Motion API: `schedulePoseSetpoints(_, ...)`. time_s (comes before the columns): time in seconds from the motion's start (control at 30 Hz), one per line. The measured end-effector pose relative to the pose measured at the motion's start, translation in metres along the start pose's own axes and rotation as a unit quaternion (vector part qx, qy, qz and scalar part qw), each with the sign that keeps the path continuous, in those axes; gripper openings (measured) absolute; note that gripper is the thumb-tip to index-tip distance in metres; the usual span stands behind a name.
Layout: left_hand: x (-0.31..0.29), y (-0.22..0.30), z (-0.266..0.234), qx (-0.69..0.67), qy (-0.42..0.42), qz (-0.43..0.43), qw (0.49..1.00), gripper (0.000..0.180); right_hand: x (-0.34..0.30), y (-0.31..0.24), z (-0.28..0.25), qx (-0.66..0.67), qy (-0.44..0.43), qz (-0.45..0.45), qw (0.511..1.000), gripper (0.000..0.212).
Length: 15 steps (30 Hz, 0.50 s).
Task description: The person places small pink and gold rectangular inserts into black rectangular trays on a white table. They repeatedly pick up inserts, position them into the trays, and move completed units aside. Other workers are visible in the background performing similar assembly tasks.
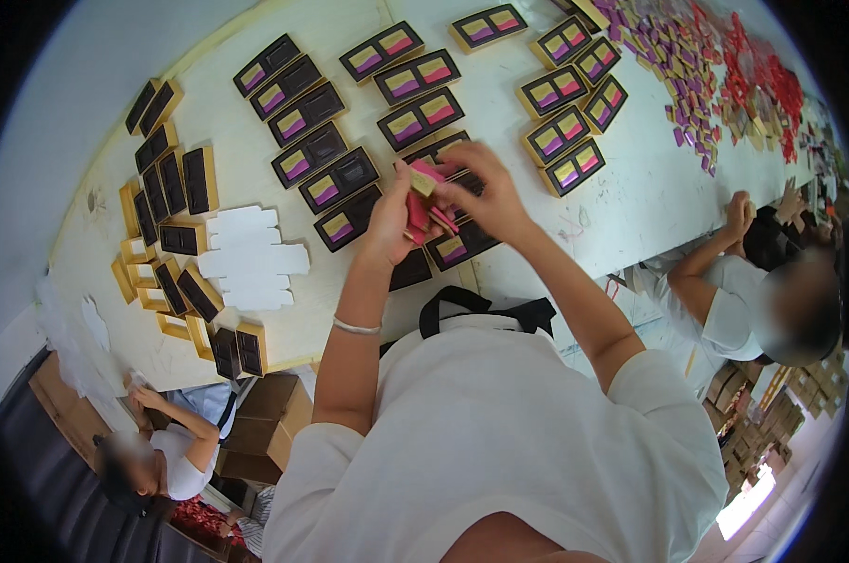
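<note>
No words or numbers could be read. On the table [495,98], the gold-and-purple packets [403,84] and gold-and-pink packets [435,69] set in boxes had faces too small to make out. So did the loose packets [695,131] heaped toward the table's right end and the handful [424,184] between the left hand [387,223] and right hand [490,192].

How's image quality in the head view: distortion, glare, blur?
Head view: strong fisheye, the table's edges bowing, corners black; head view: the bright patch at lower right is blown out; head view: heads of the right and lower-left co-workers blurred; head view: left hand, right hand and pink-and-gold pieces fairly sharp.
</note>
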State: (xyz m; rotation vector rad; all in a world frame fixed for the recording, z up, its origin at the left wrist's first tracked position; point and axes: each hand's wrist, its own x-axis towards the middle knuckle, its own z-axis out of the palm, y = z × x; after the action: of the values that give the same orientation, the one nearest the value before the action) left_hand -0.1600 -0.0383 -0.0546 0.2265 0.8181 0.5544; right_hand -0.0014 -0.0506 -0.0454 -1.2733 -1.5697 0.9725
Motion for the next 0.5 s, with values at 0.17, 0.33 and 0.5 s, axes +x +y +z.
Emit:
schedulePoseSetpoints(0.17,-0.011,-0.011,0.015,0.189,-0.026,-0.07,0.979,0.055,-0.03,-0.01,-0.01,0.08,-0.05,0.107,0.99,0.033)
schedulePoseSetpoints(0.33,-0.02,-0.016,0.0,0.18,-0.174,-0.195,0.948,0.059,-0.073,-0.01,-0.024,0.001,-0.094,-0.009,0.996,0.03)
schedulePoseSetpoints(0.5,-0.013,-0.021,-0.008,0.15,-0.123,-0.156,0.968,0.044,-0.074,0.01,-0.022,-0.058,-0.031,-0.026,0.997,0.022)
